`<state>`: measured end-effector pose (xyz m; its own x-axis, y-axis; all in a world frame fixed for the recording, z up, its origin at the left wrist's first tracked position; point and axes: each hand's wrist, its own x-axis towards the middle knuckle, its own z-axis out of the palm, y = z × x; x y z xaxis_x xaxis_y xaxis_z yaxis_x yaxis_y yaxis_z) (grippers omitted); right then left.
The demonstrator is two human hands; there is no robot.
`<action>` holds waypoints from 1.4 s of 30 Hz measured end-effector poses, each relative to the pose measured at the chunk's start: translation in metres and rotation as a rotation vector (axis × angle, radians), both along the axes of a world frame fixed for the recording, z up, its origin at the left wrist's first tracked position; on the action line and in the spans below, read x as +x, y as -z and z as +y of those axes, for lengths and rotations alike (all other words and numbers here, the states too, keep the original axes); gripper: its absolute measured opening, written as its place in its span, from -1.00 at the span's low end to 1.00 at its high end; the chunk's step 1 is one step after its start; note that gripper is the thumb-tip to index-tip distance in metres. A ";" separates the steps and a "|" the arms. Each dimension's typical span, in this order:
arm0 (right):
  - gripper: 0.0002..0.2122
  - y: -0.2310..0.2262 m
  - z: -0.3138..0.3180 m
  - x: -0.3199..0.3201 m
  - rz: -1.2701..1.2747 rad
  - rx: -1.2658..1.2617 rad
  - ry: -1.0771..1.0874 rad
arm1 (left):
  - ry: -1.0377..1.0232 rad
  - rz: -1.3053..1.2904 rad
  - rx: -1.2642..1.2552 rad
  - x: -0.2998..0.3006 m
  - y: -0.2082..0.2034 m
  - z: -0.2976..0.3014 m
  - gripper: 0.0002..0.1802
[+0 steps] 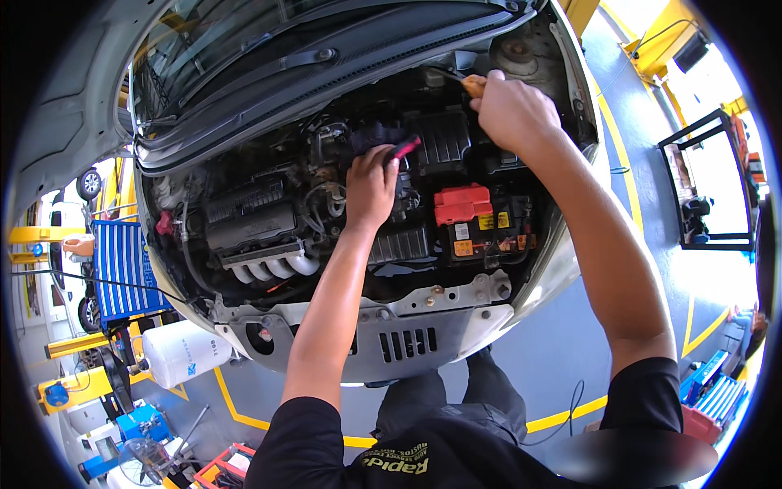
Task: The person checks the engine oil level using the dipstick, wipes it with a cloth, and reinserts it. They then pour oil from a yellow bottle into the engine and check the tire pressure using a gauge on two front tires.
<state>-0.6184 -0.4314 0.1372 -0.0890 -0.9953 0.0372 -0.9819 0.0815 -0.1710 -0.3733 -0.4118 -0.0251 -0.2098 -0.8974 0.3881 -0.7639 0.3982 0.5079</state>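
Both my arms reach over the open engine bay of a car. My left hand (373,183) is closed around a slim pink-and-black tool (405,148) above the middle of the engine; its exact kind does not show. Farther right and toward the windshield, my right hand (517,114) grips an orange-brown handle (472,85), whose other end I cannot make out. A dark ribbed box (444,140) lies between the two hands. Nearer to me is the battery (487,232) with a red terminal cover (462,204).
The raised hood (69,98) fills the left edge. The front crossmember (366,311) runs between me and the engine. At left stand a blue striped panel (130,265) and a white cylinder tank (186,353). A black metal frame (713,183) stands at right.
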 end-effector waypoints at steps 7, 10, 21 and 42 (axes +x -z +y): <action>-0.53 0.004 -0.010 -0.003 -0.036 0.136 -0.107 | -0.319 0.596 0.199 0.028 -0.021 0.022 -0.50; -0.53 0.005 -0.011 0.010 -0.192 0.441 -0.368 | -0.602 1.189 0.191 0.049 -0.039 0.039 -0.55; -0.56 -0.013 0.006 0.020 -0.226 0.303 -0.257 | -0.570 1.605 0.266 0.078 -0.018 0.094 -0.36; -0.74 -0.059 0.193 -0.120 -0.169 0.560 -0.086 | -0.316 -0.425 0.418 -0.056 0.052 0.173 -0.27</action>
<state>-0.7385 -0.2388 0.1958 0.0335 -0.8633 -0.5035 -0.9518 0.1261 -0.2795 -0.4290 -0.2388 -0.0770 0.0294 -0.9976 -0.0634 -0.9789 -0.0415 0.1999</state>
